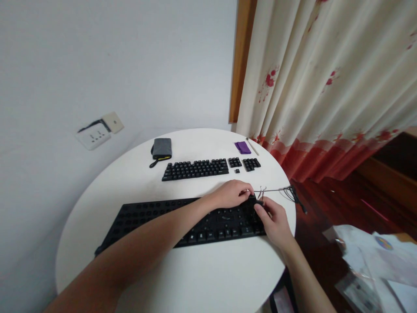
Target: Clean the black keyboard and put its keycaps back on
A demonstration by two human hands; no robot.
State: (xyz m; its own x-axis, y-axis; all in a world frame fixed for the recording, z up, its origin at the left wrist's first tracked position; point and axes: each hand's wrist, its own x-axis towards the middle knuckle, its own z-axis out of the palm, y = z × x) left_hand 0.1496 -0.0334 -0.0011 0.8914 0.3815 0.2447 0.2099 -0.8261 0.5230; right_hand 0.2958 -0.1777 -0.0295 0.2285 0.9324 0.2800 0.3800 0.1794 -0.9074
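A black keyboard (208, 237) lies on the round white table, many of its key positions on the left showing without caps. My left hand (233, 194) reaches across to the keyboard's upper right corner, its fingers curled and pinched together; what is between them is dark and hard to make out. Beside it, my right hand (274, 216) is closed on the black handle of a wire keycap puller (261, 192), its thin prongs pointing up and away. Removed black keycaps (198, 168) sit in rows behind the keyboard, with smaller groups (251, 164) and a single keycap (237, 171) to their right.
On the white table (156, 278) are a grey pouch (162, 148), a folded purple cloth (243, 147) and a slim brush-like stick (253, 146). A coiled black cable (294, 195) hangs over the right edge. Curtains (319, 87) and plastic bags (381, 256) are at right.
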